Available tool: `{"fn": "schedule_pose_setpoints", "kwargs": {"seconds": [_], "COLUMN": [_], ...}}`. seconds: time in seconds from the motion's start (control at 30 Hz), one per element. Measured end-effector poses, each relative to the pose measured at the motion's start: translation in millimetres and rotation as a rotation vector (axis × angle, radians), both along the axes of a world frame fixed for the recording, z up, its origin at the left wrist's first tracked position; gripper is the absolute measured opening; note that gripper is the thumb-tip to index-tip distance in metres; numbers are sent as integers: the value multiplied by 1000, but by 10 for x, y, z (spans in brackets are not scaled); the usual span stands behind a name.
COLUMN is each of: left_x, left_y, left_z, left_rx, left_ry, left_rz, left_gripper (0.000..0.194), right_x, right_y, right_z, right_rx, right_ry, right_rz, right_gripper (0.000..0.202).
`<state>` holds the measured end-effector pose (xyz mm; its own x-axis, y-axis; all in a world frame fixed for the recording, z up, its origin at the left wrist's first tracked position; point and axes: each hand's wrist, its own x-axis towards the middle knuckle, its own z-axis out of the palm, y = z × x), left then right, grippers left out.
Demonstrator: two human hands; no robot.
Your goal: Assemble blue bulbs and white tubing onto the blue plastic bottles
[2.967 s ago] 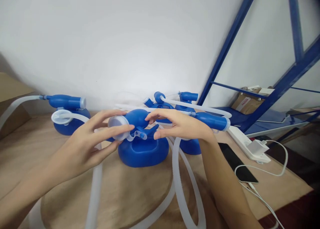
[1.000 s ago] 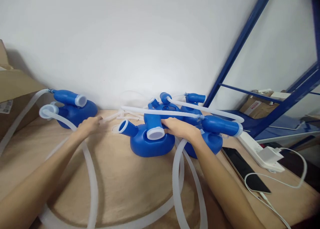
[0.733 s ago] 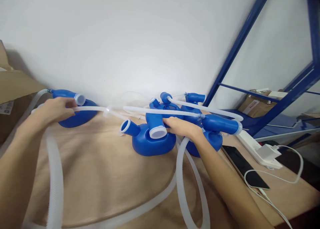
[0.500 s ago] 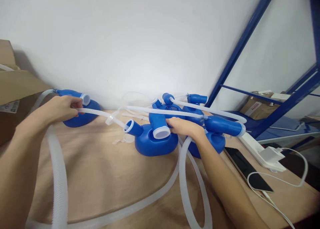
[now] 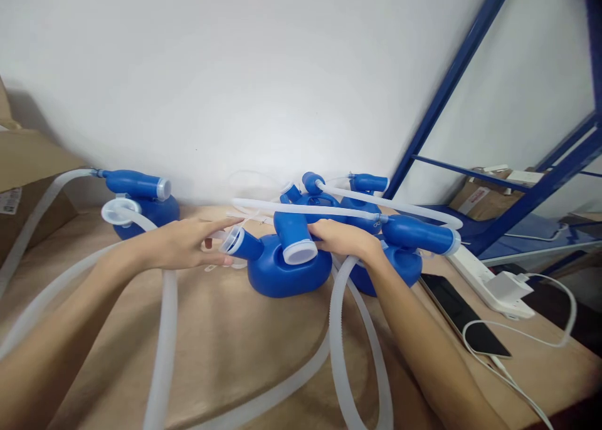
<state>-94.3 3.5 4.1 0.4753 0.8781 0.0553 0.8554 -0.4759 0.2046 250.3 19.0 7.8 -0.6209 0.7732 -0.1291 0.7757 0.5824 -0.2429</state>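
Central blue bottle (image 5: 289, 281): one, upright on the brown surface (image 5: 221, 336), with a slanted open-ended spout (image 5: 248, 246) at its left and a broad neck (image 5: 290, 229) bearing a white cap (image 5: 300, 252) at its top.

Left hand (image 5: 181, 243): left of the central blue bottle, at the spout's mouth; thumb and forefinger parted around a clear cap (image 5: 229, 240). Whether they pinch it cannot be told.

Right hand (image 5: 348, 239): against the rear right of the central blue bottle, beside the neck; fingertips partly hidden, so the grip cannot be told.

Left blue bottle (image 5: 164, 212): one, well to the left of the central blue bottle, with a translucent round lid (image 5: 121, 210).

Right blue bottle (image 5: 405, 266): one, just right of the central blue bottle, topped by a blue cylinder (image 5: 416, 234).

Corrugated tube (image 5: 162, 348): whitish, in front and left of the central blue bottle.

Black phone (image 5: 463, 314): one, farther right of the central blue bottle, near a power strip (image 5: 470, 267).
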Motion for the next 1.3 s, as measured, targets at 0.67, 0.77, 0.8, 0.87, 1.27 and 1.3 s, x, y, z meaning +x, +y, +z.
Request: {"fn": "schedule_pose_setpoints", "kwargs": {"seconds": [0.67,0.77,0.8,0.87,1.27,1.3], "left_x": [407,453,467,488,585,582], "left_y": [-131,-119,-110,-98,-65,-59], "left_z": [-599,-628,-638,-661,-823,-820], "left_rx": [315,364,378,394,482,487], "left_ry": [-180,-188,-195,-212,-418,-420], "left_rz": [1,39,68,115,108,96], "left_gripper": [79,78,76,71,51,50], "right_x": [1,-9,-12,-16,-40,-39], "right_y": [-29,-58,-64,-72,-112,-115], "right_z": [25,37,40,41,54,54], "right_rx": [65,75,79,94,72,67], "right_ry": [-70,-94,-101,-114,-124,-123], "right_rz": [149,145,145,142,84,76], "right_gripper": [18,19,20,21,19,19]}}
